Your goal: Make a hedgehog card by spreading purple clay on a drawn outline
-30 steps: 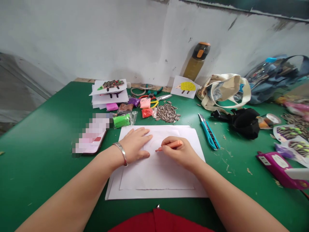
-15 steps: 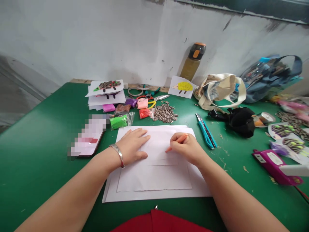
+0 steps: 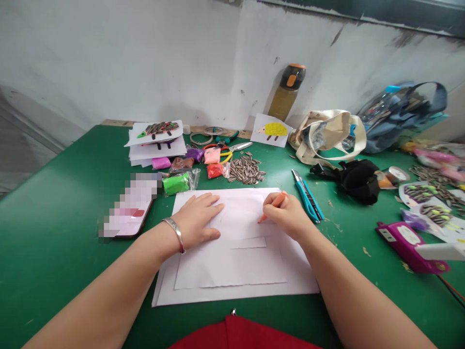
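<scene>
While a phone (image 3: 133,217) is laid just beyond the left forearm, probably where its screen can be seen, the white sheets (image 3: 232,269) are pressed by the left hand (image 3: 198,220), its fingers open and spread flat, apparently to steady the paper. Behind the sheets, striped seeds (image 3: 247,169) are heaped, seemingly kept off the paper. An orange marker (image 3: 279,198) is gripped in the curled fingers of the right hand (image 3: 288,215), slanted tip-down at the paper for control. Beside that hand, a teal cutter (image 3: 308,198) is placed within reach.
</scene>
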Action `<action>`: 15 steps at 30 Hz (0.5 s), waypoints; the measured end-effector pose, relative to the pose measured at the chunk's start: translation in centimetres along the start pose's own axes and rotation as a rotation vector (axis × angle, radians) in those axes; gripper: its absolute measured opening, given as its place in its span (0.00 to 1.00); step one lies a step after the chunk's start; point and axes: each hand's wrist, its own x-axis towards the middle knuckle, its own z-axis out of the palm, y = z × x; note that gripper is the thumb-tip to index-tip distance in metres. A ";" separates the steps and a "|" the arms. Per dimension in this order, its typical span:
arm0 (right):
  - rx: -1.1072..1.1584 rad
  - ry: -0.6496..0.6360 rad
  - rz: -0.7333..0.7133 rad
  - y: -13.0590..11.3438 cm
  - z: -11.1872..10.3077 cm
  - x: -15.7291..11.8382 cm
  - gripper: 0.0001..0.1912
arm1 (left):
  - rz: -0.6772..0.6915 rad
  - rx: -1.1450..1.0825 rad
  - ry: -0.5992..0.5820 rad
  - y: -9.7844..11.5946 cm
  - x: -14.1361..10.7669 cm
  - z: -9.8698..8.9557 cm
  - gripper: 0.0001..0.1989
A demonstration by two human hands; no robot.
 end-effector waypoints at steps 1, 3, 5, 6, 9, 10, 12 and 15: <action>-0.002 0.010 -0.004 0.1 -0.1 0.1 0.06 | 0.000 -0.006 0.005 0.0 0.0 0.0 0.33; -0.010 0.036 -0.015 0.3 -0.2 0.2 0.06 | 0.002 -0.014 0.016 0.0 0.0 0.0 0.32; -0.022 0.058 -0.024 0.4 -0.3 0.2 0.06 | 0.003 -0.013 0.020 0.1 0.0 -0.1 0.32; -0.028 0.067 -0.028 0.4 -0.3 0.2 0.07 | 0.002 -0.013 0.019 0.1 0.0 -0.1 0.32; -0.057 0.090 -0.050 0.4 -0.4 0.3 0.07 | 0.004 -0.011 0.020 0.0 0.1 0.1 0.32; -0.068 0.101 -0.059 0.4 -0.4 0.3 0.07 | 0.007 -0.010 0.024 -0.1 0.1 0.2 0.32; -0.081 0.116 -0.067 0.4 -0.5 0.4 0.08 | 0.016 -0.002 0.038 -0.3 0.1 0.4 0.32; -0.072 0.119 -0.059 0.6 -0.5 0.5 0.08 | 0.014 0.006 0.042 -0.4 0.2 0.5 0.32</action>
